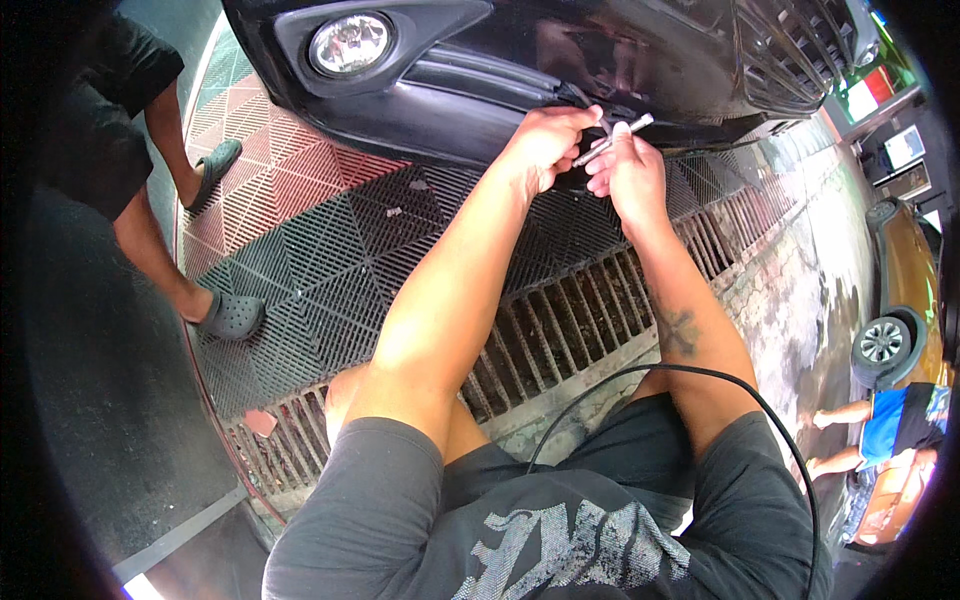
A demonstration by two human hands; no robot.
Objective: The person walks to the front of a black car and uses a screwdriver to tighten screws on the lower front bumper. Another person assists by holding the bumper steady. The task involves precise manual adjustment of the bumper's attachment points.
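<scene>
Slim silvery tool (598,151) is lying gripped between thumb and curled fingers of the right hand (634,178), its long axis slanting leftward and nearer toward the left hand (545,145), whose fingers are bunching just beside, their hold unclear; beyond both, a black bumper (520,45) is curving.

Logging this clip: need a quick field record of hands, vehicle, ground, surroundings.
left grip: fingers curled by the bumper's lower edge; what they hold is unclear
right grip: slim silvery rod held in the fingers
vehicle: black bumper, round lamp
ground: dark grid tiles, slotted grate
left side: person's legs, dark clogs
right side: orange-brown car
</scene>
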